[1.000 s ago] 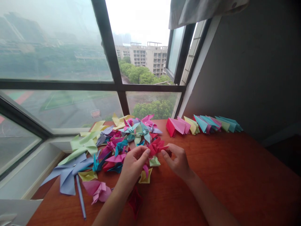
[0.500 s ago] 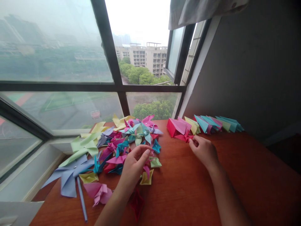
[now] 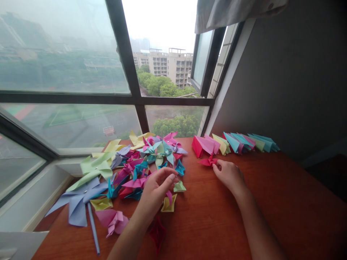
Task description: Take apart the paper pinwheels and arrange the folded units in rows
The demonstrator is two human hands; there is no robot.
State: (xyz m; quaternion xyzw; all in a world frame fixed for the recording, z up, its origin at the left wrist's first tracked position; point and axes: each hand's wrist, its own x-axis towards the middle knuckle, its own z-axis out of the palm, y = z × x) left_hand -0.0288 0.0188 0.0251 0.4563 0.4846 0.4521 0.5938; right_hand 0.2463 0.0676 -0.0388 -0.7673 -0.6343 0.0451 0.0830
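My right hand (image 3: 230, 176) pinches one end of a small red paper crane (image 3: 207, 161) just above the table, in front of the row of folded paper planes (image 3: 207, 145). My left hand (image 3: 160, 185) hovers over the right edge of a heap of origami, thumb and fingertips curled together; whatever may be between them is hidden. Around it lie a pink paper crane (image 3: 135, 183), a blue folded piece (image 3: 180, 168), a pale green paper boat (image 3: 179, 186) and a yellow paper boat (image 3: 168, 203). Below the left wrist sits a dark red folded piece (image 3: 157, 234).
A blue paper pinwheel (image 3: 86, 195) with a stick lies at the left, beside a pink folded piece (image 3: 115, 222). More pinwheels (image 3: 158, 151) top the heap. The brown table (image 3: 211, 220) meets windows (image 3: 173, 102) behind and a grey wall (image 3: 284, 79) at right.
My right hand has shifted a little left and down with the red paper crane, away from the row of paper planes. My left hand has moved slightly right.
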